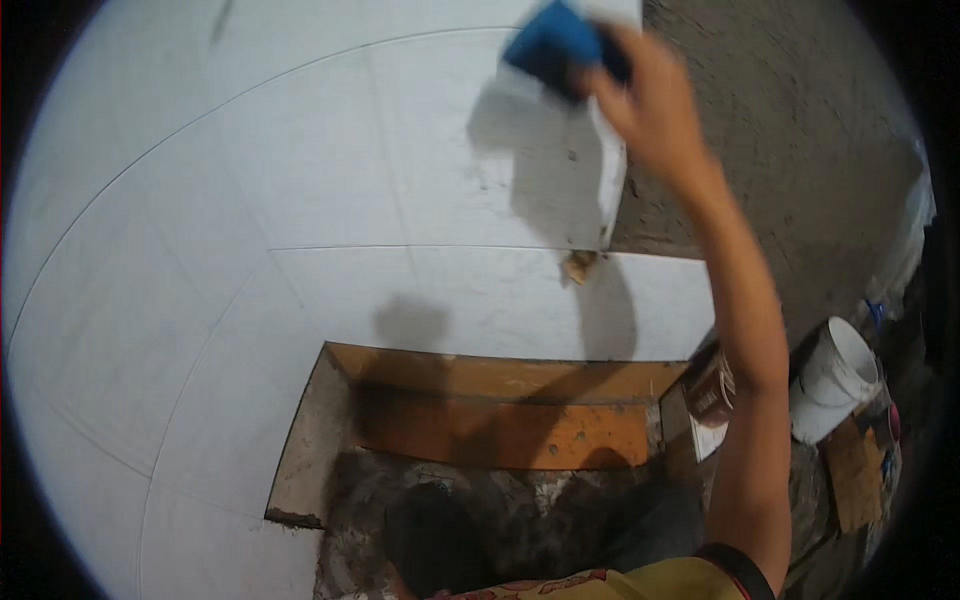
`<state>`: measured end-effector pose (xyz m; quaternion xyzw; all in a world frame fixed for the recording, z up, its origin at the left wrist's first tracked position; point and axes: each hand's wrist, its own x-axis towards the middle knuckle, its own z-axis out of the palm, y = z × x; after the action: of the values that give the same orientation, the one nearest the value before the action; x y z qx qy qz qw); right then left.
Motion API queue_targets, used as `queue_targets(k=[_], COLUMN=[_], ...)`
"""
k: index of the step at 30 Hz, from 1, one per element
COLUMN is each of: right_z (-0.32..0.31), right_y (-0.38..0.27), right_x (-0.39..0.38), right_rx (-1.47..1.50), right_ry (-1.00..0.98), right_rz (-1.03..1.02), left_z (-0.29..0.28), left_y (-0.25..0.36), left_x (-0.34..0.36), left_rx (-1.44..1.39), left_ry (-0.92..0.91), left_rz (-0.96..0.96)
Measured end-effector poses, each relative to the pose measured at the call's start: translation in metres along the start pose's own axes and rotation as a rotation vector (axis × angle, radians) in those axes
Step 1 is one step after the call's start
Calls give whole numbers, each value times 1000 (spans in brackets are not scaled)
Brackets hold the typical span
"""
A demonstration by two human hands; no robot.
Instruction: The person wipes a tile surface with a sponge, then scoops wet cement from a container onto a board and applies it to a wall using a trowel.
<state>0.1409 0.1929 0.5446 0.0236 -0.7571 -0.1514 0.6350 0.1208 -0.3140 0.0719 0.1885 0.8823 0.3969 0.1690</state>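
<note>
My right hand (640, 90) is raised at the top right, blurred, closed round a blue sponge or pad (550, 42) with a dark side. It is over the upper edge area of the white tiled surface (400, 150), beside a stretch of grey rough mortar (770, 160). A small tan scrap (579, 267) lies at a joint between tiles. My left hand does not show.
Below is a recessed step with an orange-brown face (500, 430) and stained floor, where my dark-clad legs show. At the right stand a white bucket (830, 390) and a brown tub (708, 395), near a piece of cardboard (852, 470).
</note>
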Motion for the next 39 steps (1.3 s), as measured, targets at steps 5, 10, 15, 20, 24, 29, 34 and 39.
queue_targets(k=[5, 10, 15, 20, 24, 29, 34, 39], right_z=[-4, 54, 68, 87, 103, 57, -47, -147], right_y=[30, -61, -71, -18, -70, -137, -158, -159], right_x=[32, -100, -77, 43, -51, -239, -326, -362], right_rx=[-9, 48, 215, -13, -26, 557, 889, 1215], right_ry=[-80, -768, -601, -183, -694, -1048, -844, -435], right_rz=[256, 92, 96, 181, -45, 259, 706, 1923], left_z=[9, 10, 10, -3, -61, -110, -150, -171], left_y=[-6, -14, -29, -35, -8, 128, 357, 508], left_x=[-7, -15, -31, -45, -2, 111, 230, 289], left_rx=[-73, -116, -167, -173, 228, -30, 12, 341], left_ry=[-112, -170, -206, -270, -482, 411, 710, 907], left_rz=[-115, -148, -195, -240, -76, 444, 1230, 1036])
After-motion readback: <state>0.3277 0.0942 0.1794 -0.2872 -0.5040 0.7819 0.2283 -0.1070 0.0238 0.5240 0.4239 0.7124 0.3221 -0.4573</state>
